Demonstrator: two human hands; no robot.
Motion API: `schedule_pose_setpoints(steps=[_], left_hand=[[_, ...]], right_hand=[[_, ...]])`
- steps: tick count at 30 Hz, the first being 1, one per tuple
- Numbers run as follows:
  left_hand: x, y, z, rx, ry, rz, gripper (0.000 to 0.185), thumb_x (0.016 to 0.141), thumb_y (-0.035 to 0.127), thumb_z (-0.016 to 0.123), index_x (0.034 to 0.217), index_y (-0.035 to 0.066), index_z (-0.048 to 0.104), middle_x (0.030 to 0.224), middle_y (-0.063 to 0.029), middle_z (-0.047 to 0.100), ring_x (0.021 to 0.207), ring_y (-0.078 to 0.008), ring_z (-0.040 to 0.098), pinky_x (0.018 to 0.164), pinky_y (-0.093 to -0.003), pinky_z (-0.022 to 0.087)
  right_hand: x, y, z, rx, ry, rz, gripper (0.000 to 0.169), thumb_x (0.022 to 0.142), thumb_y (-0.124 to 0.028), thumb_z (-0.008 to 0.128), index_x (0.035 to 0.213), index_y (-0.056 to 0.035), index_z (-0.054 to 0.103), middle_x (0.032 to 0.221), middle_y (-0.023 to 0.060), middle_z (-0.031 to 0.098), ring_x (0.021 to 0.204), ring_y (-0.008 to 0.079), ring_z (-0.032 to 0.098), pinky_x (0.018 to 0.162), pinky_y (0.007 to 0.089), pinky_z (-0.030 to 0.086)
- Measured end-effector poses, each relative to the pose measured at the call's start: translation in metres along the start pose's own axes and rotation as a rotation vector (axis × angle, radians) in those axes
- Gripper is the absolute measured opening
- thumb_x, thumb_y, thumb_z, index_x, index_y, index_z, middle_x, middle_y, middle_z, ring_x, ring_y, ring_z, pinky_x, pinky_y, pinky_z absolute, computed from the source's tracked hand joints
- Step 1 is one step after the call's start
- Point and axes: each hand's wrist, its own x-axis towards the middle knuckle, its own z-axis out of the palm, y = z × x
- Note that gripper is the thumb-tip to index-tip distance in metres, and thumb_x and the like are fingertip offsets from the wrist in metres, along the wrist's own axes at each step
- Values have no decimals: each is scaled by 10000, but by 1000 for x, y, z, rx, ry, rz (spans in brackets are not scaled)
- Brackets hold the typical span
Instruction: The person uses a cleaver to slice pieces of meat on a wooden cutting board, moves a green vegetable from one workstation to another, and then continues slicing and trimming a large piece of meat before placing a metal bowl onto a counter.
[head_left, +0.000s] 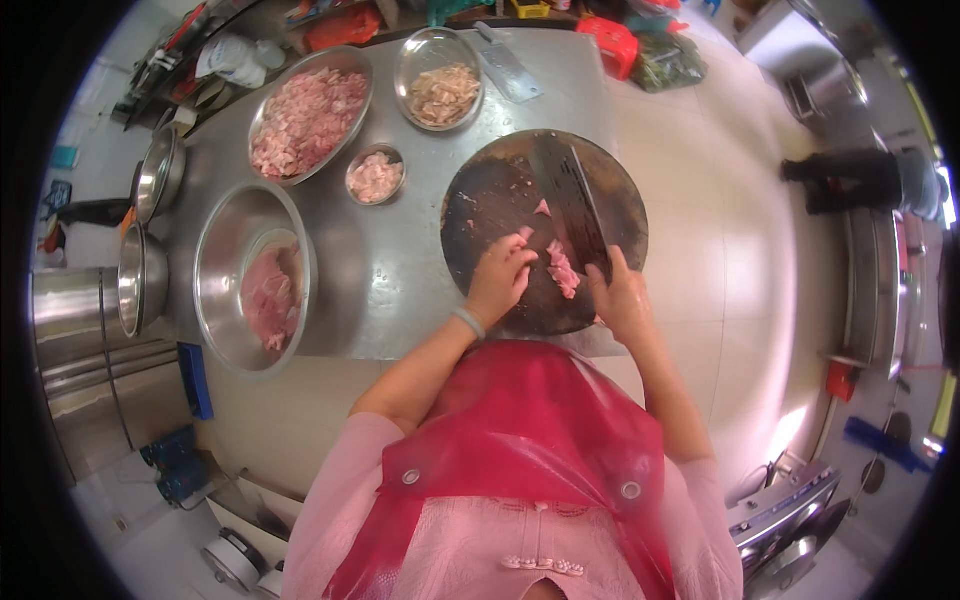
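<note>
A round, dark chopping block (480, 195) lies in front of me on a steel table. My right hand (621, 296) grips a cleaver (574, 202) whose broad blade reaches across the block's right half. Just left of the blade are cut strips of raw meat (562, 270) and a small scrap of meat (542, 208). My left hand (501, 277) is over the block's left part, its fingers bent at a small meat piece (526, 232); whether they grip it is unclear. To the left, a large steel bowl (217, 277) holds a big piece of raw meat (270, 292).
Beyond the block stand a large bowl of sliced meat (365, 97), a small bowl of pale meat pieces (375, 178) and a bowl of pale strips (405, 60). A second cleaver (510, 71) lies near the table's far edge. Another person (862, 180) stands at the far right.
</note>
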Motion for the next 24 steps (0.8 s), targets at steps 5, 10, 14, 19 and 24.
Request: schedule_pose_setpoints(steps=[5, 10, 14, 19, 24], left_hand=[[22, 31, 10, -16, -52, 137, 178, 789, 60, 681, 948, 125, 631, 958, -58, 601, 885, -298, 591, 777, -420, 458], [9, 46, 43, -144, -332, 360, 110, 849, 203, 654, 927, 125, 645, 949, -85, 655, 881, -287, 615, 796, -418, 472], [-4, 59, 64, -290, -592, 509, 119, 862, 217, 636, 914, 111, 644, 950, -92, 659, 888, -293, 617, 801, -424, 469], [21, 85, 49, -280, -892, 267, 125, 874, 203, 619, 915, 87, 638, 948, -105, 654, 898, -306, 609, 811, -438, 460], [20, 48, 61, 118, -608, 302, 158, 886, 201, 592, 897, 47, 627, 914, -123, 652, 884, -295, 607, 827, -434, 463]], right_hand=[[-16, -4, -27, -34, 169, -177, 240, 900, -99, 650, 1122, -55, 569, 767, 201, 666, 680, 419, 645, 558, 472, 505], [-37, -4, -40, -524, 148, -500, 292, 816, -103, 636, 1105, -125, 609, 764, 68, 600, 552, 230, 593, 470, 352, 475], [-47, -17, -41, -620, 204, -677, 301, 771, -97, 633, 1064, -164, 634, 700, -16, 464, 535, 129, 509, 446, 303, 404], [-57, -4, -34, -586, 189, -595, 303, 774, -104, 631, 1072, -153, 632, 736, 3, 512, 527, 157, 528, 447, 315, 428], [-62, 7, -36, -481, 198, -465, 279, 795, -89, 654, 1069, -141, 644, 783, 19, 617, 538, 209, 584, 469, 331, 477]])
